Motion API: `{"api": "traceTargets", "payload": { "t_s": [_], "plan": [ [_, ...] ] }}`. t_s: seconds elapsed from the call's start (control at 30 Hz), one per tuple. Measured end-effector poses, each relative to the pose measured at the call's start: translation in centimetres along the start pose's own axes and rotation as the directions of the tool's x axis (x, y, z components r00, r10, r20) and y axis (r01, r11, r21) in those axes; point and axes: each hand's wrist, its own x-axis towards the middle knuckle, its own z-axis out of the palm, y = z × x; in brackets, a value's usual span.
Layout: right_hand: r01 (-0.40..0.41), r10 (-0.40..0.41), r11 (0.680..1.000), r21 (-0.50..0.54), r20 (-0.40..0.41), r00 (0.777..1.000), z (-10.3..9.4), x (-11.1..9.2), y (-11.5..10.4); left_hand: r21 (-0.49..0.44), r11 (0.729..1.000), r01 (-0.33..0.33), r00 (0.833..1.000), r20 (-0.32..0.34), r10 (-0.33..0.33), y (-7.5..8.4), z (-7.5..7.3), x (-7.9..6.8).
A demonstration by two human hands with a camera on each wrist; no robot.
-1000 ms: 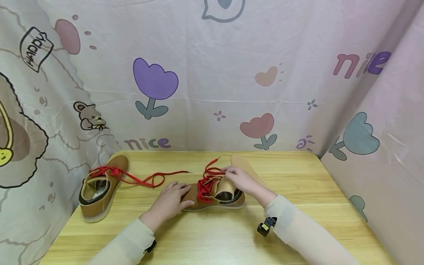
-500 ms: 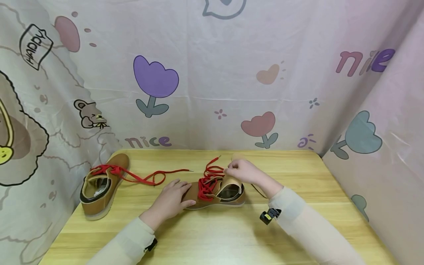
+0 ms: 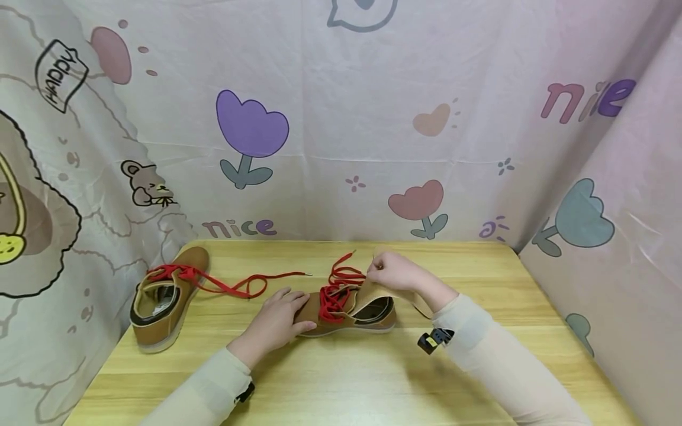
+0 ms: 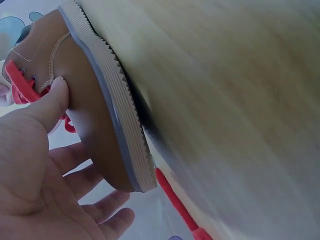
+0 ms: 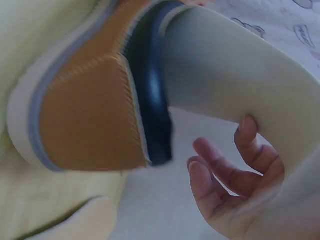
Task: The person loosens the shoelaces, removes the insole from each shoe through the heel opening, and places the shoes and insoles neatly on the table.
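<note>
A brown shoe point(image 3: 373, 325) with red laces point(image 3: 331, 305) lies with its toe to the left. My left hand point(image 3: 274, 319) holds the toe, thumb on the upper and fingers past the far side; the left wrist view shows the thumb point(image 4: 59, 95) beside the laces. A beige insole point(image 5: 215, 70) sticks out of the shoe's opening, its front part inside and hidden. Over the heel end, my right hand point(image 3: 405, 273) has loosely bent fingers. In the right wrist view the thumb tip point(image 5: 245, 125) meets the insole's edge, while the other fingers are apart from it.
Another shoe point(image 3: 170, 302) stands at the table's left, a long red lace point(image 3: 229, 291) trailing rightward from it. A second insole point(image 5: 92, 220) lies on the table behind the heel. Printed curtains point(image 3: 319, 177) enclose the back and sides of the wooden table point(image 3: 346, 384).
My right hand has shifted slightly right and up. The insole, bent upright over the opening before, now stretches out rightward beneath the hand. My left hand has stayed on the toe.
</note>
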Motion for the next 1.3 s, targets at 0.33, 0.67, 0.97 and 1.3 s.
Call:
{"api": "traceTargets", "payload": {
  "t_s": [0.33, 0.67, 0.97, 1.3],
  "plan": [
    [0.053, -0.051, 0.998, -0.017, 0.107, 0.993, -3.4, -1.3, 1.0, 0.008, 1.0, 0.002, 1.0, 0.004, -0.002, -0.1, 0.0, 0.2],
    [0.037, -0.031, 0.999, -0.037, 0.155, 0.987, -5.4, -2.9, 2.7, 0.01, 1.0, 0.005, 1.0, 0.007, -0.005, 0.0, 0.1, 0.3],
    [0.041, -0.033, 0.998, -0.041, 0.173, 0.984, -6.8, -4.4, 4.0, 0.007, 1.0, 0.009, 1.0, 0.006, -0.009, 0.1, -0.1, 0.3],
    [-0.042, 0.047, 0.996, -0.077, 0.063, 0.997, -9.7, -7.3, 6.3, -0.014, 1.0, 0.019, 1.0, 0.016, -0.019, 0.3, -0.2, 0.1]
  ]
}}
